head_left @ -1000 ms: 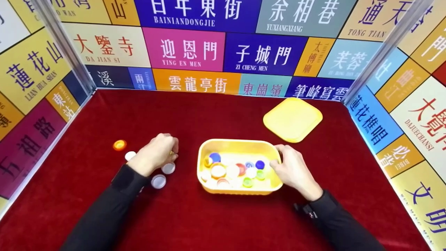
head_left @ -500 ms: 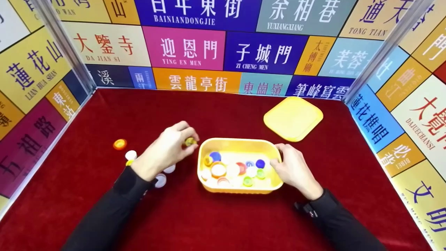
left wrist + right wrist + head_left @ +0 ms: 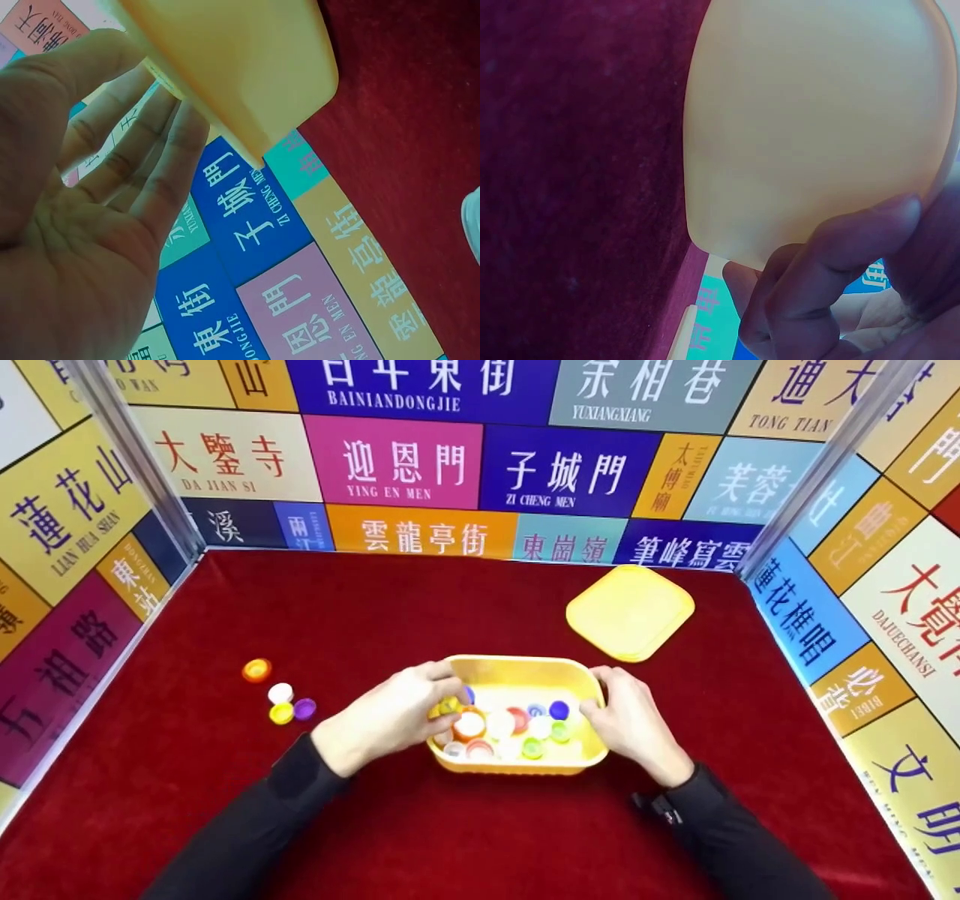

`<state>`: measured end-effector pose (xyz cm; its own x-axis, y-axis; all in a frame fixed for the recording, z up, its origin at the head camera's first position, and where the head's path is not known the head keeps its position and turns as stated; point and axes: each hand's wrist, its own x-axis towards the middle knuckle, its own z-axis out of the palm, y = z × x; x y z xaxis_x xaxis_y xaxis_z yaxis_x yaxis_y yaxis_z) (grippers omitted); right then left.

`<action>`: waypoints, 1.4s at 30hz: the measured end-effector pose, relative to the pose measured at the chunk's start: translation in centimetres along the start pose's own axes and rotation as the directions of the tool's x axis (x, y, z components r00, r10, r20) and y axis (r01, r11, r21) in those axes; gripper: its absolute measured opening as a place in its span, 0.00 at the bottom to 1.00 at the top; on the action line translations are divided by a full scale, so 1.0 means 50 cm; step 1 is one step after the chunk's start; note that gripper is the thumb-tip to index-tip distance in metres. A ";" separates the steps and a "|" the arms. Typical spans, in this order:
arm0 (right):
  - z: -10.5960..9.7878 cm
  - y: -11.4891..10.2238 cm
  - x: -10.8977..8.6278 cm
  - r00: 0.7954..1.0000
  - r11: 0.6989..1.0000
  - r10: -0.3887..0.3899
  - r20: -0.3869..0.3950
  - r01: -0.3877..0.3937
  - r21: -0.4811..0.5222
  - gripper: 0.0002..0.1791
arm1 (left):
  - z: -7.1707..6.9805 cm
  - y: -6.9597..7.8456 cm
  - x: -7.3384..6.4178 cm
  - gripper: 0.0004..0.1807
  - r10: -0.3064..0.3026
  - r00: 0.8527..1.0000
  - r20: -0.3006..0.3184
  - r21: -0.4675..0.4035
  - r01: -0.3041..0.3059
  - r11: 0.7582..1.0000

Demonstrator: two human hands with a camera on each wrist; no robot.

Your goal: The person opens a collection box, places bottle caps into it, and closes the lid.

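A yellow plastic box (image 3: pixel 517 769) holding several coloured bottle caps stands on the red cloth. My left hand (image 3: pixel 397 709) reaches over its left rim with bent fingers, and a yellow bottle cap (image 3: pixel 448 705) shows between thumb and fingertips. In the left wrist view the thumb and fingers of the left hand (image 3: pixel 105 187) are at the edge of the box (image 3: pixel 255 67). My right hand (image 3: pixel 634 716) grips the right rim, thumb inside. The right wrist view shows the right hand's (image 3: pixel 817 277) curled fingers against the box's outer wall (image 3: pixel 817 127).
Left of the box lie an orange cap (image 3: pixel 256 670), a white cap (image 3: pixel 280 694), a yellow cap (image 3: pixel 281 712) and a purple cap (image 3: pixel 304 709). The yellow lid (image 3: pixel 630 611) lies behind, at right. Printed panels (image 3: pixel 397 465) wall in the red table (image 3: pixel 480 840).
My left hand has carried a yellow bottle cap rightward from the loose caps to inside the box's left rim. A purple cap has come into view. My right hand keeps its hold.
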<state>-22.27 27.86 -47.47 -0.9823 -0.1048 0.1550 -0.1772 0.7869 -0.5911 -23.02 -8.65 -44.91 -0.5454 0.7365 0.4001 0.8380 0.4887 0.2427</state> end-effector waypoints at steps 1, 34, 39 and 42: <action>0.000 0.000 0.000 1.000 1.000 0.000 0.000 0.000 0.001 0.24 | 0.002 0.001 -0.001 0.11 -0.003 1.000 0.003 0.005 0.003 1.000; 0.003 -0.002 0.002 1.000 1.000 -0.008 0.009 0.009 -0.004 0.24 | -0.025 -0.014 -0.012 0.11 -0.086 0.996 0.013 0.061 0.086 0.994; 0.002 0.000 0.003 1.000 1.000 -0.006 0.011 0.006 -0.006 0.25 | -0.048 -0.034 -0.019 0.12 -0.144 0.989 -0.030 0.036 0.145 0.989; 0.002 0.000 0.003 1.000 1.000 -0.004 0.004 0.004 -0.007 0.25 | -0.066 -0.051 -0.025 0.12 -0.188 0.981 -0.051 0.003 0.188 0.982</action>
<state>-22.42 27.76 -47.53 -0.9819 -0.1103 0.1540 -0.1806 0.7909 -0.5847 -24.43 -12.36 -43.12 -0.6914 0.6068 0.3921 0.7204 0.6197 0.3114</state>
